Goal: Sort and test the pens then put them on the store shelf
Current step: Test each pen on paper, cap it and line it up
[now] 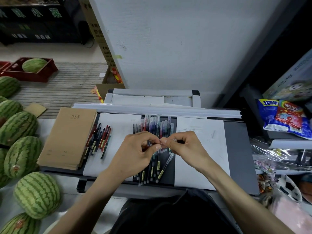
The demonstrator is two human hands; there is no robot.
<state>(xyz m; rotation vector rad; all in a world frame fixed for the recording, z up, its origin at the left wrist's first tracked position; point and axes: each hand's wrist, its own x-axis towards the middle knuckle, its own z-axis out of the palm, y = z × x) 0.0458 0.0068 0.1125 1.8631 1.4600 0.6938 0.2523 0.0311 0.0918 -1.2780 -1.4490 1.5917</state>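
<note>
The left hand (140, 149) and right hand (184, 146) meet fingertip to fingertip, each pinching one end of a single pen (161, 144), apparently to uncap it. Best to pull straight apart and keep hold of the cap. The unsorted pens (152, 125) lie directly under both hands. A sorted group (99, 139) lies left of the left hand, and white paper (202, 149) for testing lies right of the right.

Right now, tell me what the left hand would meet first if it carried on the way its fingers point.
Probably the right hand: the left hand points rightward at its fingertips, nearly touching, both pinching one pen between them.
</note>
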